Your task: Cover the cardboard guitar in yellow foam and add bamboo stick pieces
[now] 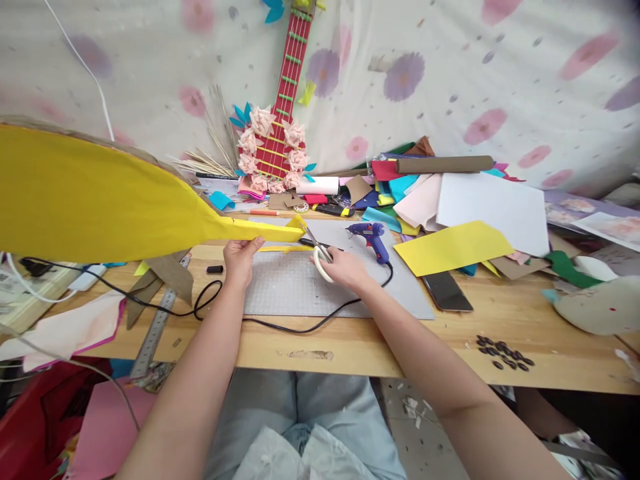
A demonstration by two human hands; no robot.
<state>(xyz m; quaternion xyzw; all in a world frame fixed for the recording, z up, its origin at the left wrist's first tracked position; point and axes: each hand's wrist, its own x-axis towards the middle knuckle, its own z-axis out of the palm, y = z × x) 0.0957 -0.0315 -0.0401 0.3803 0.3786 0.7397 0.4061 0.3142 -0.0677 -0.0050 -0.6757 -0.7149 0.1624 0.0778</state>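
Large yellow paper-covered cardboard guitar shape (90,200): body overhangs bench at left, neck held over grey cutting mat (300,287). May sag or twist, skewing the cut.
Left hand (240,257): clamped on neck, close to blades; nick risk.
Right hand (345,267): closed through white-handled scissors (320,253), tips at neck end.
Blade gap hard to make out; guitar shape cut off at frame edge.

paddle-shaped piece (90,200): yellow
scissors (320,257): white handles
glue gun (370,237): blue and purple
cutting mat (300,287): grey
desk (500,327): light wood
backdrop cloth (500,80): white, pink and purple flowers
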